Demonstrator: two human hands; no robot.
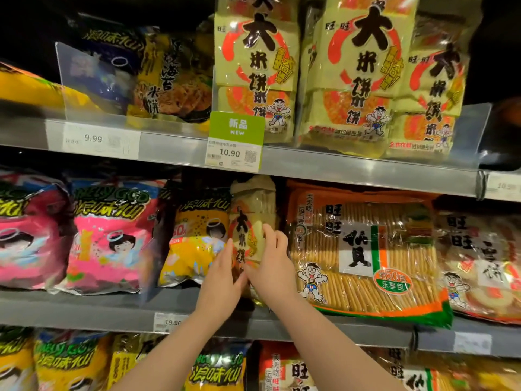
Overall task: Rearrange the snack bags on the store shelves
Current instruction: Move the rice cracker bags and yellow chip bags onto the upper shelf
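Note:
A narrow pale-yellow rice cracker bag (251, 210) stands upright on the middle shelf, squeezed between a yellow snack bag (194, 238) and a big orange cracker bag (363, 249). My left hand (222, 275) presses flat against its left side low down. My right hand (272, 261) lies on its front and right side, fingers spread over the wrapper. Both hands hold the bag between them. Matching pale-yellow bags (255, 66) stand on the shelf above.
Pink snack bags (110, 238) fill the middle shelf's left. Another cracker bag (479, 263) sits at far right. A green price tag (236, 138) hangs from the upper shelf rail (366, 167). More bags crowd the bottom shelf (220, 368).

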